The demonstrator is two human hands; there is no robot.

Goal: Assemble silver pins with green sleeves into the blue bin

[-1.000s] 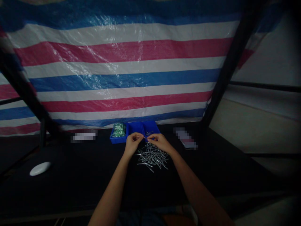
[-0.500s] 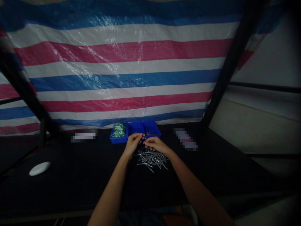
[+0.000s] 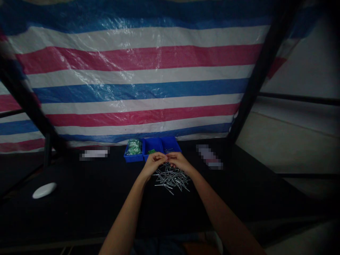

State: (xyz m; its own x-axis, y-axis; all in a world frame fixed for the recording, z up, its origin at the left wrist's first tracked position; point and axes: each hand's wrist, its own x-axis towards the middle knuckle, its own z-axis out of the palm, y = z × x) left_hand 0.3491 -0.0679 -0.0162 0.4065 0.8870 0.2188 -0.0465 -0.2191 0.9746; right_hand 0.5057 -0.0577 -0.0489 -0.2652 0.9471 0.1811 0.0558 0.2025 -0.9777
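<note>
My left hand (image 3: 156,162) and my right hand (image 3: 178,162) meet fingertip to fingertip above the far side of a pile of thin metal rods (image 3: 172,180). The fingers of both are pinched together. Whatever sits between them is too small and hidden to name. Just behind the hands stand blue bins in a row: the left bin (image 3: 129,158) holds green items in clear plastic (image 3: 134,146), the middle bin (image 3: 153,141) has a few small green pieces (image 3: 151,151), and the right bin (image 3: 171,142) contains a few thin rods (image 3: 169,150).
On the black table (image 3: 106,205), a white computer mouse (image 3: 44,190) lies at the left. Blurred-out flat items (image 3: 95,153) rest left and right of the bins. A striped plastic sheet (image 3: 143,88) hangs behind, between dark frame posts (image 3: 255,85).
Both hands have come together, the left moving slightly right and down, so the fingertips now touch. More of the green pieces in the middle bin shows.
</note>
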